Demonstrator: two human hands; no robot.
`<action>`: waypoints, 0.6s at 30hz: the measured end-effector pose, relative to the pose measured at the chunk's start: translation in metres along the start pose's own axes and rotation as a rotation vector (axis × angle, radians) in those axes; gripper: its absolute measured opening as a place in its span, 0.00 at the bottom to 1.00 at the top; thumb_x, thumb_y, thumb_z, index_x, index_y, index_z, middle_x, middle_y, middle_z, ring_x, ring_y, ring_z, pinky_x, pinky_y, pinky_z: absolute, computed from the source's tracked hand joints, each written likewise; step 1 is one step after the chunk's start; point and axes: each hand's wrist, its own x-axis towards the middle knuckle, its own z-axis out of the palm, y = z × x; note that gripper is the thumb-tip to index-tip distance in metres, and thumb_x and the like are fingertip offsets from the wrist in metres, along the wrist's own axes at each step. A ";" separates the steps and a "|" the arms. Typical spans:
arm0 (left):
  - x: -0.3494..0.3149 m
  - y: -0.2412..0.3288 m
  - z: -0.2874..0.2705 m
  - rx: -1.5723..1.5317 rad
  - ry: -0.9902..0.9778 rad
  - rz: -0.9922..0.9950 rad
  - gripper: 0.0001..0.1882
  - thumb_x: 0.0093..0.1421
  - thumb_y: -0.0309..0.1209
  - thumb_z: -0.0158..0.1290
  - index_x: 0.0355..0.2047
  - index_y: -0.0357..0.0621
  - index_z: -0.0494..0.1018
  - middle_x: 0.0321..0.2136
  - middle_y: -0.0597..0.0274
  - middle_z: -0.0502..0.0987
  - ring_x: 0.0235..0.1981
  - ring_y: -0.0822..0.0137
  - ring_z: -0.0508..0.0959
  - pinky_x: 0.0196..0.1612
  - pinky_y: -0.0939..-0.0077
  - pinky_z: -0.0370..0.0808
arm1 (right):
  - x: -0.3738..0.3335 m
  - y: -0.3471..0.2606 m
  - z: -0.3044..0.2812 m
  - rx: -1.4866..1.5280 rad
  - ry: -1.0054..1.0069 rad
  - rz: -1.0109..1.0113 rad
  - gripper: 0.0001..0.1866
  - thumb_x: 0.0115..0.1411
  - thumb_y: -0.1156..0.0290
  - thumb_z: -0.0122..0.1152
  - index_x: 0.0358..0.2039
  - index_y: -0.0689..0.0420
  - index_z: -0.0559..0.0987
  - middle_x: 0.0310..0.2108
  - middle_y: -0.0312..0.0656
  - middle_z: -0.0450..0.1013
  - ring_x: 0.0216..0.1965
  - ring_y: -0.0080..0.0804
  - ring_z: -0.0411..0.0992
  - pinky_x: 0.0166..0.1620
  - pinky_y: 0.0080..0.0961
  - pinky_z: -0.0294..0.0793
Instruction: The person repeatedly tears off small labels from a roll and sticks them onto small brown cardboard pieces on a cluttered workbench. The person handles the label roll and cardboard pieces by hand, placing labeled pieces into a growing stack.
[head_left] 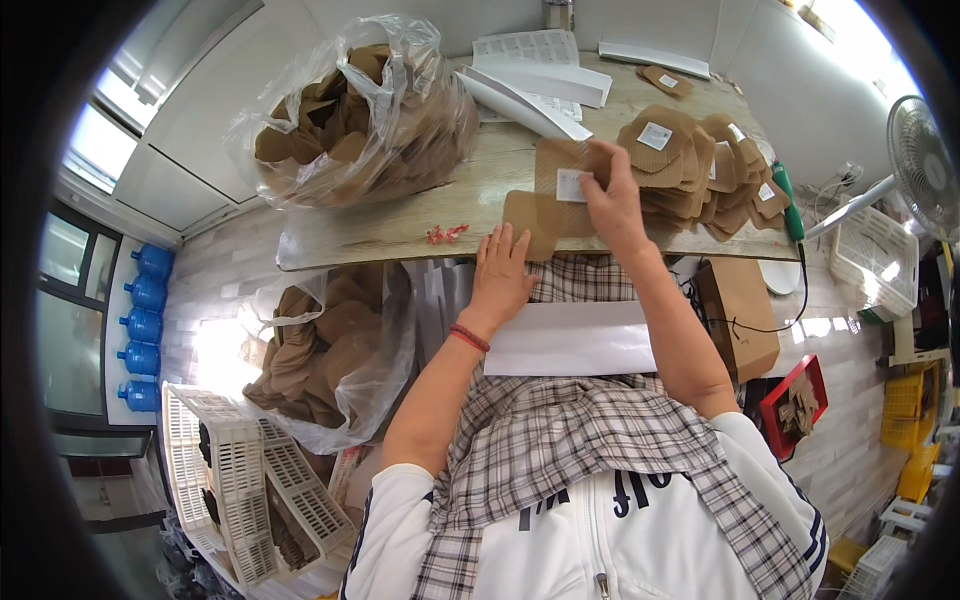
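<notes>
With the right hand [614,195] I gripped a labelled brown piece [550,165] by its right side over the tabletop's [370,230] front; the left hand [503,283] lay, fingers slightly spread, on the brown flap [522,214] at lower left

Brown cardboard [545,215], white label [572,186], plaid apron [575,425]

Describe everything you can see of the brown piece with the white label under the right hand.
The piece is thin, flat-looking and brown, with a finely textured surface; its exact material cannot be told. A pale, roughly square label sits on it. It is at the near edge of the table. The right hand holds its right side, hiding part of its outline. At its lower left it appears to overlap a second brown piece, which the left hand touches.
</notes>
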 end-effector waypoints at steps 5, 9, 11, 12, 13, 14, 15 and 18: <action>-0.011 0.012 -0.024 -0.018 -0.019 0.112 0.33 0.58 0.41 0.62 0.61 0.41 0.69 0.69 0.46 0.57 0.73 0.49 0.48 0.73 0.49 0.44 | 0.076 -0.012 -0.105 -0.440 0.345 -0.111 0.26 0.63 0.70 0.61 0.60 0.60 0.67 0.45 0.53 0.76 0.46 0.47 0.77 0.47 0.34 0.77; -0.049 0.028 -0.037 -0.020 -0.145 0.143 0.31 0.58 0.44 0.61 0.58 0.41 0.72 0.68 0.48 0.58 0.73 0.51 0.48 0.73 0.49 0.41 | 0.061 0.004 -0.141 -0.911 0.468 -0.425 0.25 0.63 0.69 0.64 0.59 0.58 0.70 0.43 0.48 0.76 0.47 0.46 0.76 0.52 0.36 0.74; -0.068 0.031 -0.036 -0.018 -0.149 0.131 0.27 0.57 0.41 0.62 0.54 0.40 0.75 0.68 0.48 0.59 0.73 0.50 0.50 0.73 0.49 0.41 | 0.013 -0.003 -0.143 -0.804 0.315 -0.495 0.24 0.61 0.69 0.66 0.57 0.54 0.72 0.41 0.44 0.76 0.45 0.45 0.77 0.45 0.35 0.77; -0.076 0.033 -0.036 -0.042 -0.148 0.120 0.24 0.57 0.39 0.61 0.51 0.40 0.75 0.68 0.47 0.60 0.73 0.50 0.50 0.73 0.48 0.41 | -0.024 -0.002 -0.135 -0.624 0.148 -0.406 0.20 0.59 0.70 0.68 0.52 0.53 0.76 0.41 0.41 0.76 0.44 0.42 0.76 0.44 0.36 0.76; -0.082 0.035 -0.036 -0.070 -0.138 0.118 0.22 0.57 0.37 0.61 0.49 0.40 0.76 0.67 0.47 0.60 0.73 0.50 0.50 0.73 0.48 0.41 | -0.061 0.005 -0.133 -0.567 -0.082 -0.298 0.17 0.57 0.70 0.69 0.48 0.54 0.78 0.41 0.42 0.76 0.44 0.41 0.76 0.43 0.35 0.76; -0.091 0.037 -0.039 -0.088 -0.126 0.104 0.19 0.57 0.35 0.61 0.47 0.40 0.76 0.67 0.47 0.60 0.73 0.49 0.50 0.73 0.48 0.41 | -0.097 0.005 -0.125 -0.594 -0.292 -0.238 0.19 0.55 0.67 0.71 0.47 0.55 0.79 0.41 0.42 0.76 0.46 0.42 0.75 0.48 0.36 0.75; -0.096 0.045 -0.046 -0.057 -0.021 0.139 0.13 0.57 0.30 0.59 0.42 0.39 0.75 0.61 0.46 0.68 0.68 0.50 0.62 0.71 0.48 0.50 | -0.121 0.010 -0.124 -0.716 -0.500 -0.338 0.23 0.51 0.64 0.74 0.47 0.56 0.79 0.41 0.40 0.76 0.48 0.42 0.74 0.55 0.40 0.71; -0.130 0.031 -0.037 -0.067 -0.113 0.203 0.13 0.57 0.28 0.57 0.42 0.39 0.75 0.53 0.47 0.75 0.60 0.52 0.71 0.68 0.51 0.58 | -0.162 0.005 -0.122 -0.765 -0.468 -0.357 0.20 0.48 0.70 0.72 0.44 0.57 0.80 0.38 0.39 0.76 0.45 0.40 0.74 0.54 0.42 0.71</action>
